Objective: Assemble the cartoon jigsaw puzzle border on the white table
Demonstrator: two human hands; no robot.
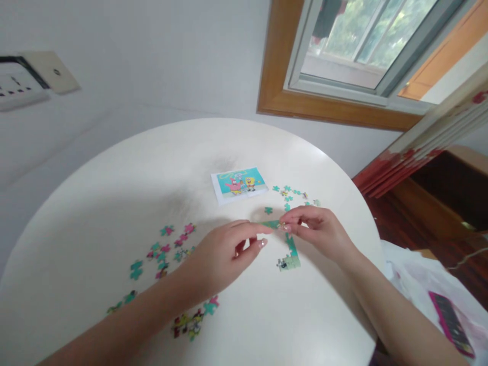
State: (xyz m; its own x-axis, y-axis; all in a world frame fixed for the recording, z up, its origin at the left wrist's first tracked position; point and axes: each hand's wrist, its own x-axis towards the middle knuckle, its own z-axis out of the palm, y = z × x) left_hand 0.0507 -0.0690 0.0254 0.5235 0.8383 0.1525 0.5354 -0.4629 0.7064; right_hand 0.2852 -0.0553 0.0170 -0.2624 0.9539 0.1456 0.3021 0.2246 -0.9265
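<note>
My right hand (314, 229) pinches a small puzzle piece (281, 225) between thumb and fingertips, over the corner of a partly joined puzzle edge (292, 246). That edge is teal along the top and right side, with pale pieces at its lower end. My left hand (232, 246) hovers just left of it, index finger and thumb apart, and nothing shows between them. Loose pink and teal puzzle pieces (164, 249) lie to the left of this hand. Below my left forearm sits a cluster of yellow and dark pieces (188, 324).
A cartoon reference picture (240, 185) lies beyond my hands on the round white table (114, 203). More teal pieces (288, 191) are scattered to its right. A pink-edged phone (452, 323) rests on white plastic at the lower right. The wall and window frame (335, 115) stand behind the table.
</note>
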